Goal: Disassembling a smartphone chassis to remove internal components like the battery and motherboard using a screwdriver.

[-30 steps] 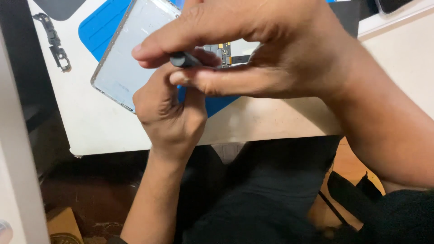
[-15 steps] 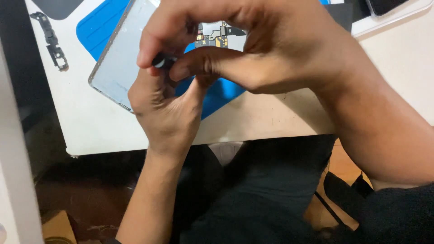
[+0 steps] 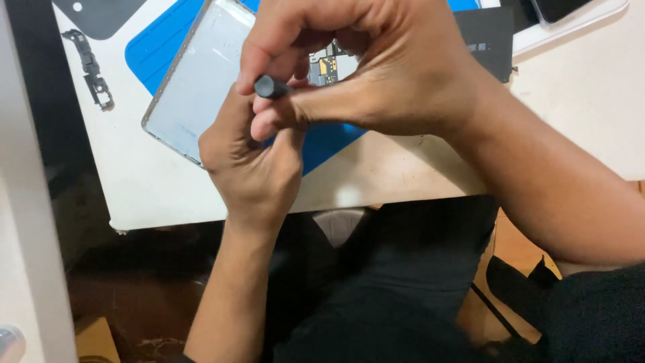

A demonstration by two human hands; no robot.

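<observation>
A white counter (image 3: 168,191) fills the upper part of the view, its front edge running across the middle, with the person's dark clothing below it. On the counter lies a blue mat (image 3: 158,50), and across the mat rests an opened phone (image 3: 195,81), tilted, its pale grey inner face up and a thin metal rim around it. The phone's upper end shows a small circuit board (image 3: 326,67) with yellow and dark parts, seen through a gap between the fingers. The right hand (image 3: 376,74) reaches in from the right and arches over that end of the phone, its thumb and fingers pinched narrowly around the dark round handle of a small screwdriver (image 3: 270,86); the tip is hidden. The left hand (image 3: 248,161) comes up from below, curled closed at the phone's lower edge and touching the right hand's thumb; whether it grips the phone cannot be told. A dark flat panel (image 3: 487,37) lies to the right behind the wrist, a dark cover (image 3: 101,13) sits at the top left, and a small black bracket (image 3: 91,67) lies on the bare counter left of the mat.
</observation>
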